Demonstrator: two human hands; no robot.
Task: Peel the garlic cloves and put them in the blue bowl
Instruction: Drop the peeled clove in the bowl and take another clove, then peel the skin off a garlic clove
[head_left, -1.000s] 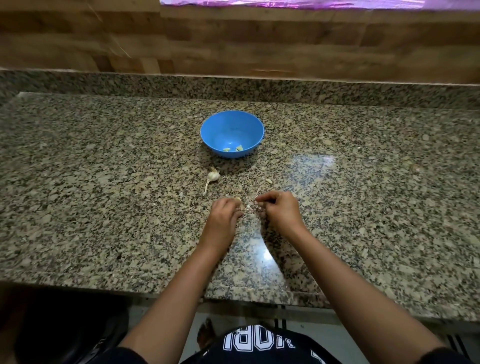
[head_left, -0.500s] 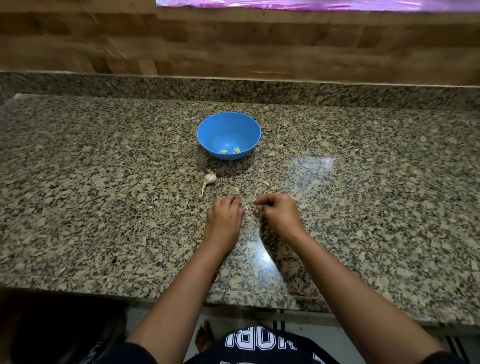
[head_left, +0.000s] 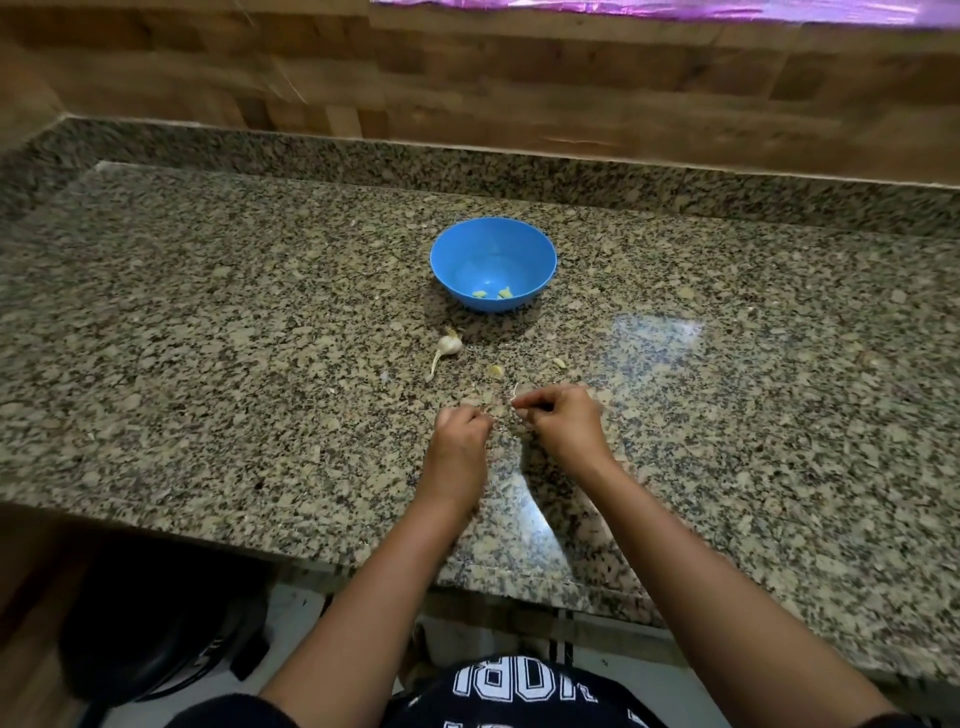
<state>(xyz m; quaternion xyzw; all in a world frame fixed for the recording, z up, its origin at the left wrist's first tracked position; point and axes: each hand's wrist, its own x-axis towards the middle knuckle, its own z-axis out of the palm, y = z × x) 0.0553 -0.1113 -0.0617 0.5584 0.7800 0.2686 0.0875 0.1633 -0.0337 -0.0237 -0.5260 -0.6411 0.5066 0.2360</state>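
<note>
The counter (head_left: 208, 322) offers wide open stone left and right of the middle, where a hand can sweep freely. The straight way to the bowl (head_left: 537, 275) is cluttered. A garlic bulb (head_left: 449, 345) lies just before the bowl, left of the line, and a loose clove (head_left: 496, 370) and a second clove (head_left: 559, 363) lie nearer, with an open lane between them. The left hand (head_left: 460, 436) and right hand (head_left: 566, 423) leave a narrow gap. A wisp of garlic skin (head_left: 514, 395), pinched in the right fingers, juts into it. Behind the bowl, a raised stone ledge (head_left: 519, 176) closes the far side.
</note>
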